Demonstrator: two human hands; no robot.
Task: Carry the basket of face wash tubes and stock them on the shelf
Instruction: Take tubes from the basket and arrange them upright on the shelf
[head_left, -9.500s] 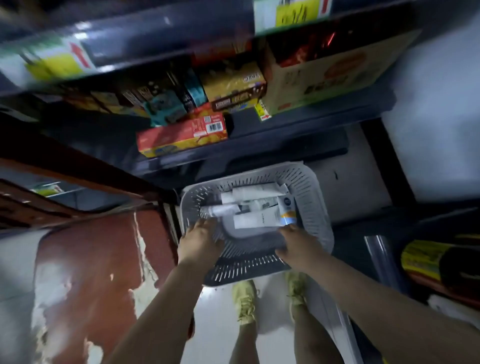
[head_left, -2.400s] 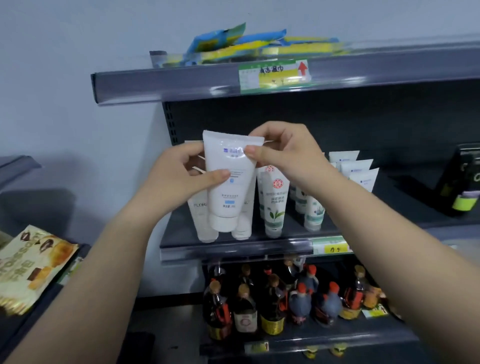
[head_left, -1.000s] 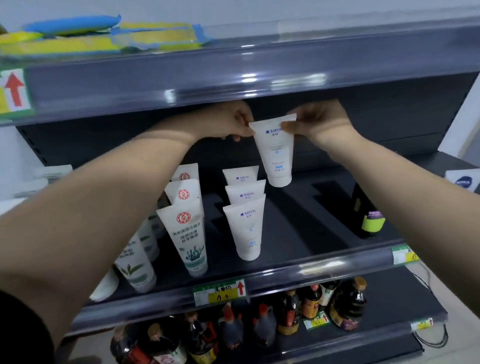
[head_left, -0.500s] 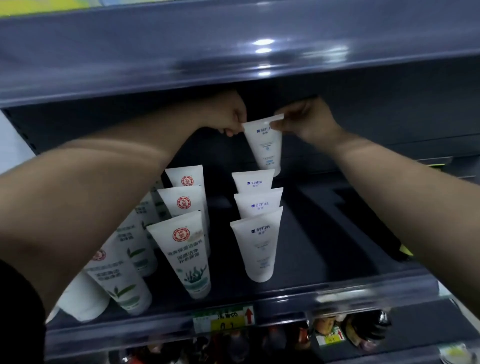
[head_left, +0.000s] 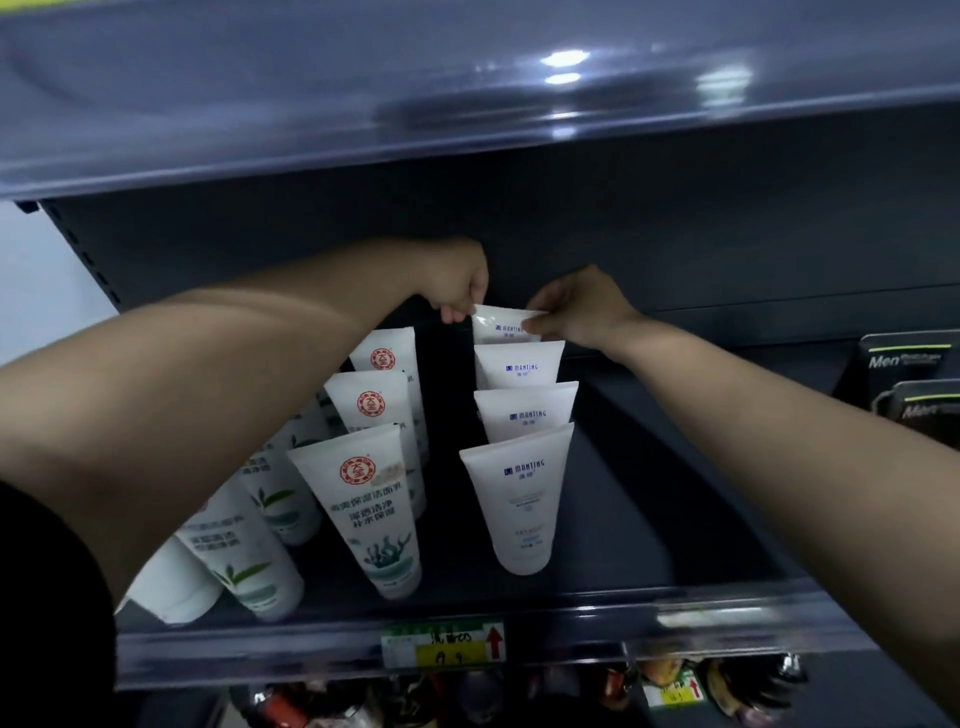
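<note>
White tube (head_left: 505, 328) stands rearmost in its row, top corners pinched between both hands' fingers (head_left: 451, 315).

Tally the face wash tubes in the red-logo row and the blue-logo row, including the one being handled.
Red-logo tubes: 3
Blue-logo tubes: 4, counting the rearmost tube, pinched by the left hand and right hand
Total: 7
</note>
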